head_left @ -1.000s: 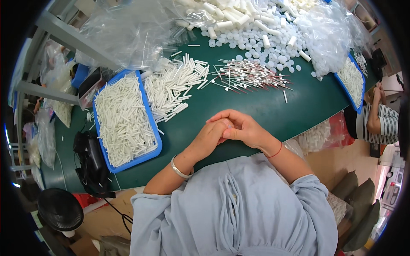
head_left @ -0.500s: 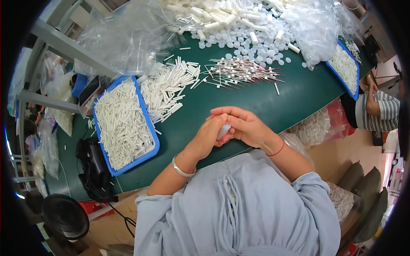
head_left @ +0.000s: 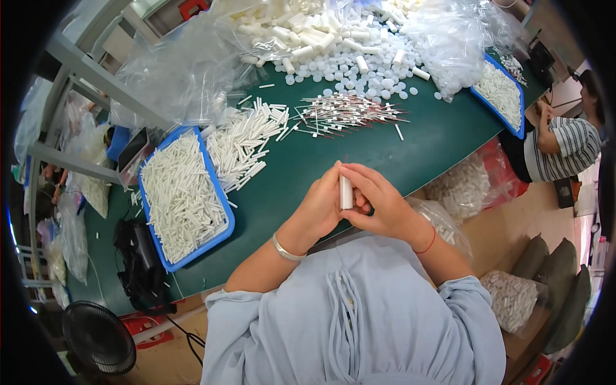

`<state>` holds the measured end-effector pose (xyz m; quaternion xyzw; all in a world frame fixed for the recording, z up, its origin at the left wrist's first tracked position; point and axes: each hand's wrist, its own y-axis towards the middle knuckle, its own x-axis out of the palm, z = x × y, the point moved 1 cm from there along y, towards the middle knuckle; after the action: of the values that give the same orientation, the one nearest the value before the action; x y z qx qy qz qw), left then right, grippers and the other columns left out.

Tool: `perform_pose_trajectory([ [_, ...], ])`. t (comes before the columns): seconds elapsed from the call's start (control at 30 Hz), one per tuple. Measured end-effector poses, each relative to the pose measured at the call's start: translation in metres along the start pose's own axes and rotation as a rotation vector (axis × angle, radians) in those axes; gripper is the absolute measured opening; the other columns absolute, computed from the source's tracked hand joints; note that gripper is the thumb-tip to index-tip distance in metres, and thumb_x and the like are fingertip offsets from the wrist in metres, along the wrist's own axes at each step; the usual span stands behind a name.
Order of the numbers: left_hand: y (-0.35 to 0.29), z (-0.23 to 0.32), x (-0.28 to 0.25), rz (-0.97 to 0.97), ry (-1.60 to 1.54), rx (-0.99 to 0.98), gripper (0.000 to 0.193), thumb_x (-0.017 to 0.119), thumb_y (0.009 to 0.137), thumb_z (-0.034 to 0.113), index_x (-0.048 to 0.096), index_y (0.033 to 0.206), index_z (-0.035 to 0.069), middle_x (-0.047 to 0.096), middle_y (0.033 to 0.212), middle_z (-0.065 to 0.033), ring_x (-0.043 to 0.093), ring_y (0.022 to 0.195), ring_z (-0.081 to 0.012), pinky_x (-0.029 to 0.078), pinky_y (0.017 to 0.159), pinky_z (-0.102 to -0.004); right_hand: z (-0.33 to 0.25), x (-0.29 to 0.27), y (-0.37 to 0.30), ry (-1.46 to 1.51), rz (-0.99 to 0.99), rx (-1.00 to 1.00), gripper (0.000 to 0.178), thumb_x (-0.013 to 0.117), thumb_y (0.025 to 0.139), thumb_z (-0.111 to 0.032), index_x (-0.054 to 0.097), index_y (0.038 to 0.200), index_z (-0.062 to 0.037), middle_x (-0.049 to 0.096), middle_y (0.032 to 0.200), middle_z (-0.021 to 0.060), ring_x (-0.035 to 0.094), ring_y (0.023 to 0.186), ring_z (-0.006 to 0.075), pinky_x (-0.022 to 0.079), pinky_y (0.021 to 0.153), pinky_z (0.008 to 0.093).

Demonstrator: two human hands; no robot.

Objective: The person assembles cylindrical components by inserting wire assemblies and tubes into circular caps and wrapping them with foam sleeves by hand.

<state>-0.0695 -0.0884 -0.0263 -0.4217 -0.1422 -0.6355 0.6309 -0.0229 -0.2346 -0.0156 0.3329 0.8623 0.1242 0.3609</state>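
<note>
Both my hands are in front of my body at the near edge of the green table (head_left: 289, 170). Between them is a white cylinder (head_left: 346, 194), held upright. My left hand (head_left: 319, 204) is wrapped against its left side, and my right hand (head_left: 388, 204) grips it from the right with thumb and fingers. A thin reddish tip shows just above the fingertips; what it belongs to is hidden. Beyond the hands lies a pile of thin rods (head_left: 350, 115) with small white blocks and reddish ends. Round translucent white caps (head_left: 378, 83) are scattered behind it.
At left a blue tray (head_left: 230, 226) holds short white sticks, with a loose heap of sticks (head_left: 240, 144) beside it. Thicker white cylinders (head_left: 314, 38) and clear plastic bags (head_left: 443, 54) are at the back. Another blue tray (head_left: 476, 92) is at right, near a person in stripes (head_left: 564, 147).
My hands, clasped over a mostly hidden white piece before, have turned and parted slightly, so the cylinder now shows upright between them. The view has shifted a little.
</note>
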Motion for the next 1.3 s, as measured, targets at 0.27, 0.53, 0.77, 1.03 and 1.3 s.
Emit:
perform_pose_trajectory([
  [0.27,0.013,-0.029,0.009,0.016,0.026,-0.124,0.049,0.026,0.104,0.04,0.056,0.099,0.002,0.06,0.08,-0.009,0.057,0.069,-0.0171,0.05,0.064,-0.0302,0.0,-0.004,-0.027,-0.075,0.097,0.088,0.066,0.071,0.071,-0.006,0.046,0.131,0.0021,0.056,0.119,0.0191,0.056,0.107,0.035,0.047,0.091,0.0395],
  [0.53,0.014,0.035,-0.008,0.444,1.605,0.731,0.024,0.063,0.087,0.02,0.062,0.104,0.003,0.062,0.09,-0.0128,0.061,0.075,-0.0272,0.049,0.067,-0.0362,0.023,-0.047,-0.134,-0.082,0.429,0.564,0.056,0.069,0.068,-0.005,0.056,0.122,-0.0014,0.063,0.108,0.0129,0.062,0.096,0.0216,0.049,0.086,0.0322],
  [0.77,0.047,0.114,-0.136,0.801,2.155,0.935,0.018,0.061,0.085,0.015,0.066,0.098,0.004,0.06,0.09,-0.0137,0.059,0.085,-0.0329,0.048,0.074,-0.0435,0.069,-0.056,-0.256,-0.126,-0.104,1.363,0.067,0.071,0.076,-0.027,0.049,0.129,0.0068,0.066,0.102,0.0242,0.066,0.095,0.0284,0.05,0.088,0.034],
  [1.03,0.07,0.116,-0.145,0.835,2.062,0.968,0.007,0.062,0.082,0.013,0.065,0.084,0.007,0.059,0.085,-0.0106,0.058,0.082,-0.0315,0.047,0.071,-0.0442,0.055,-0.086,-0.147,-0.156,0.379,0.742,0.028,0.064,0.088,-0.01,0.063,0.114,-0.0002,0.067,0.1,0.0135,0.065,0.088,0.0187,0.05,0.077,0.0277],
  [1.3,0.062,0.119,-0.142,0.846,2.008,0.942,0.006,0.067,0.079,0.011,0.063,0.079,0.006,0.058,0.082,-0.0118,0.059,0.079,-0.0323,0.047,0.07,-0.0437,0.097,-0.035,0.081,-0.318,0.177,0.002,0.017,0.066,0.084,-0.012,0.067,0.098,-0.0026,0.066,0.097,0.0148,0.061,0.093,0.0316,0.049,0.082,0.0389],
])
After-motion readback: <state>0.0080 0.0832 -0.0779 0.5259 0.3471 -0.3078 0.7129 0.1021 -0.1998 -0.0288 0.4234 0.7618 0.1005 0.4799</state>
